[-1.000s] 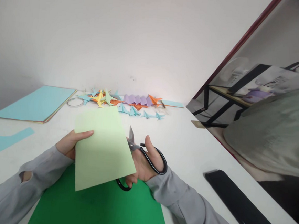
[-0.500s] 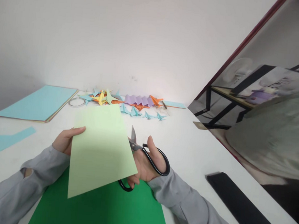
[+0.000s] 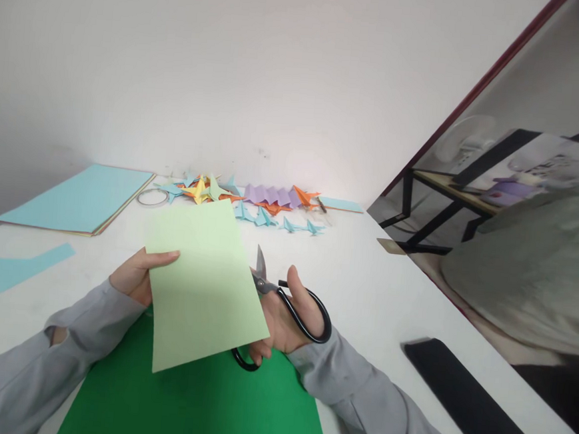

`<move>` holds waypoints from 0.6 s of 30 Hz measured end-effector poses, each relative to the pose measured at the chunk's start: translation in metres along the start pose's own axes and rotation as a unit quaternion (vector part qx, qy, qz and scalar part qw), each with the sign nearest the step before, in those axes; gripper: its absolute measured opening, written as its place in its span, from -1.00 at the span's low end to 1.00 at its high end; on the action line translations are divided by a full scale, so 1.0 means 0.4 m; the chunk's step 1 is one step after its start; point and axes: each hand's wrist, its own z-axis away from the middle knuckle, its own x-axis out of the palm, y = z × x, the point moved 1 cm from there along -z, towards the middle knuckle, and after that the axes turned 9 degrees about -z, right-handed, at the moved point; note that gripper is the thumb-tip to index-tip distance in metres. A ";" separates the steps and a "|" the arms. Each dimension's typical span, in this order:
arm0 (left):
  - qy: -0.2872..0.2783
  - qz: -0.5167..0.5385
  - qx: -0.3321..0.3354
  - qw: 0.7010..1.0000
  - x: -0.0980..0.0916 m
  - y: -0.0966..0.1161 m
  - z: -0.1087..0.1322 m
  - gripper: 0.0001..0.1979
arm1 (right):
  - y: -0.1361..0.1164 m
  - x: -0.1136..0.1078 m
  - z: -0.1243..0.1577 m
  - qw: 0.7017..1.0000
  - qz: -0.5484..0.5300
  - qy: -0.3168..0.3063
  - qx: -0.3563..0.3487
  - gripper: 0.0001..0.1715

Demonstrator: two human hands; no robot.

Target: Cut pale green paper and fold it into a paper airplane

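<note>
A sheet of pale green paper [image 3: 204, 284] is pinched at its left edge by my left hand [image 3: 139, 275], thumb on top and the fingers hidden behind. My right hand [image 3: 286, 317] holds scissors [image 3: 264, 285] with black looped handles. Their blades are spread apart, one partly hidden behind the sheet's right edge. Below the paper lies a green mat [image 3: 194, 403] on the white table [image 3: 365, 276].
A stack of coloured paper [image 3: 80, 197] lies at the back left, with a blue paper scrap [image 3: 25, 266] nearer. Folded paper shapes [image 3: 201, 190] and a pleated purple paper [image 3: 271, 195] line the wall. A long black object [image 3: 475, 405] rests at right.
My left hand has shifted a little to the right, and the sheet's lower left corner has moved right and up. The scissors stay spread. The view has turned slightly.
</note>
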 end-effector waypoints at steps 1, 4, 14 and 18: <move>0.005 0.009 -0.012 1.000 0.000 0.001 0.002 -0.68 | 0.000 0.001 0.000 1.000 -0.002 0.008 -0.001 0.03; 0.022 0.054 -0.007 0.998 0.000 0.008 0.006 -0.68 | 0.002 0.004 0.002 1.000 -0.015 0.010 -0.012 -0.01; 0.032 0.004 -0.011 0.999 0.022 0.003 0.008 -0.43 | 0.007 0.002 0.003 1.000 -0.012 0.020 -0.004 -0.01; 0.050 -0.024 0.039 0.998 0.026 -0.001 0.001 -0.35 | 0.008 0.002 0.002 1.000 -0.017 0.024 -0.001 -0.02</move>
